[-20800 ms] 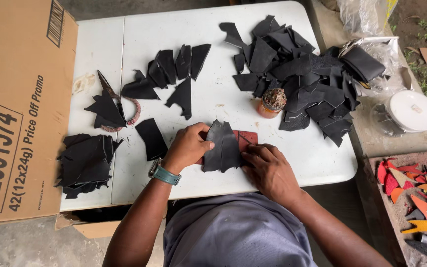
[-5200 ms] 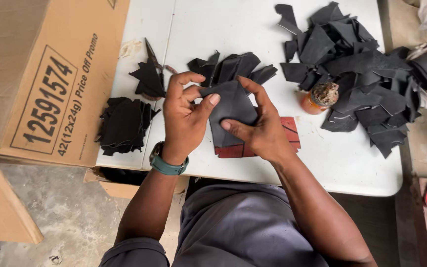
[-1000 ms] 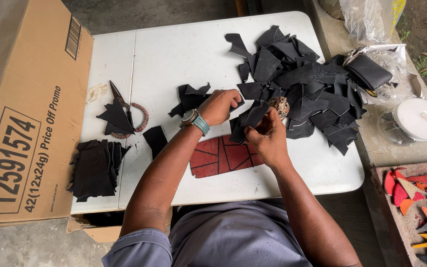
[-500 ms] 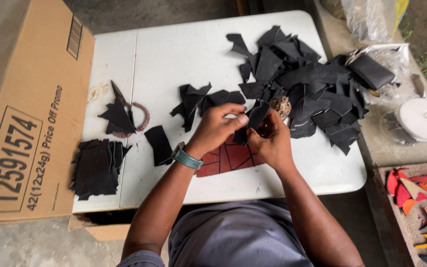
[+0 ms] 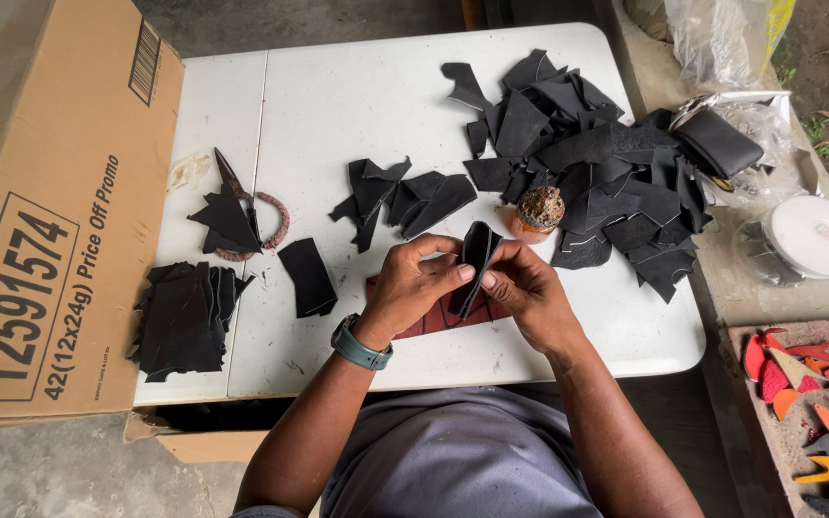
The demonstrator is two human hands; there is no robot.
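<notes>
Between the fingers (image 5: 445, 275) of both hands, left hand (image 5: 413, 284) and right hand (image 5: 522, 290) pinch a folded black leather piece (image 5: 477, 261) above the white worktop (image 5: 338, 115), half hiding a dark red panel (image 5: 434, 317) (its pattern unclear), near a small orange pot (image 5: 537, 211).

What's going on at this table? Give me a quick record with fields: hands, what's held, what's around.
left hand: grips the folded black piece
right hand: pinches the same piece from the other side
under hands: dark red panel on the white table
right side: big pile of black scraps, small jar
left side: scissors, stack of black pieces, cardboard box
</notes>
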